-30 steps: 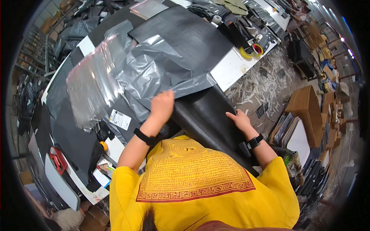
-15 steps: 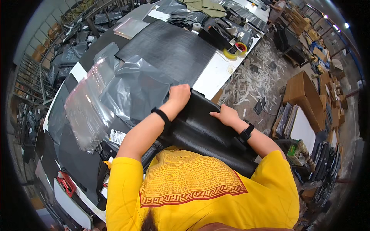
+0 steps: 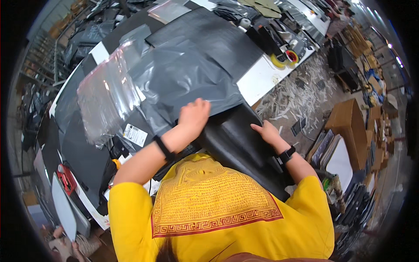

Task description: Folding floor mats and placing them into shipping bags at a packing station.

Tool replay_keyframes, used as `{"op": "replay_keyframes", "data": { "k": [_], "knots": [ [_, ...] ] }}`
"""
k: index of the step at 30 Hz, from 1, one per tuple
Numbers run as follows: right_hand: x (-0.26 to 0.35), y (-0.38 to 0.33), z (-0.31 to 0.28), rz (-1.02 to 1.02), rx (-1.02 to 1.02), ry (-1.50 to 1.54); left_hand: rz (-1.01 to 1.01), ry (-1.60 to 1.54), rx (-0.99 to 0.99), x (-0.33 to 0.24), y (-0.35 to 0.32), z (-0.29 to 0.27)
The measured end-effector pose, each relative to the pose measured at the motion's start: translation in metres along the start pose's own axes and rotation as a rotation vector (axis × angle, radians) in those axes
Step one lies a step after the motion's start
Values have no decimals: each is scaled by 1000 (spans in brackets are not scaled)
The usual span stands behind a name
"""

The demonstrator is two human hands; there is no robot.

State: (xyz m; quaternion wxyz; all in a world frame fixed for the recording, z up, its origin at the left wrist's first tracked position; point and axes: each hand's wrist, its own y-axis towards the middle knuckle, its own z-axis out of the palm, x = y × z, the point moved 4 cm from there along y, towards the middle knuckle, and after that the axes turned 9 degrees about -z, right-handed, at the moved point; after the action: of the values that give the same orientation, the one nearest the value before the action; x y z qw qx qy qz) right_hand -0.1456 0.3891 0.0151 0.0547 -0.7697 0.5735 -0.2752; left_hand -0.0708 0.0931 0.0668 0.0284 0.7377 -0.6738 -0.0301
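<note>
A folded black sheet [image 3: 238,142] with a leather-like surface lies in front of my body, sloping over the table's near edge. Its far end is inside or beneath a grey plastic bag [image 3: 183,72], whose edge crosses the sheet. My left hand [image 3: 195,117] is closed on the bag's near edge, slightly blurred. On the sheet's right edge, my right hand [image 3: 267,133] grips with the thumb on top and the fingers hidden underneath. Left of the bag lies a stack of clear plastic bags [image 3: 107,94], and a white printed label [image 3: 135,135] is close to my left forearm.
A larger black sheet [image 3: 205,41] covers the table's far part. Yellow tape rolls [image 3: 279,60] stand at its right edge. Paper strips [image 3: 301,81] litter the floor, near a cardboard box [image 3: 347,131]. At lower left are a red tool [image 3: 66,180] and another person's arm [image 3: 77,251].
My left hand has come nearer my body, drawing the grey bag's edge over the black sheet's far end. My right hand keeps its hold on the sheet. The view has shifted somewhat.
</note>
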Motion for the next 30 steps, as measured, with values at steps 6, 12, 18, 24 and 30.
{"op": "replay_keyframes", "data": {
  "k": [6, 12, 18, 24, 30],
  "knots": [
    [-24, 8, 13, 100, -14, 203, -443, -589, -139, 37, -76, 45],
    [-15, 10, 8, 95, -13, 186, -902, -932, -177, 58, -62, 104],
    [-6, 14, -1, 84, -19, 179, -203, -799, 446, 13, -73, 146],
    [0, 56, -73, -102, -294, 255, 237, -373, 243, -5, 41, 53],
    [79, 147, -168, -170, -351, 111, 123, -982, 167, 111, 224, 55]
  ]
}}
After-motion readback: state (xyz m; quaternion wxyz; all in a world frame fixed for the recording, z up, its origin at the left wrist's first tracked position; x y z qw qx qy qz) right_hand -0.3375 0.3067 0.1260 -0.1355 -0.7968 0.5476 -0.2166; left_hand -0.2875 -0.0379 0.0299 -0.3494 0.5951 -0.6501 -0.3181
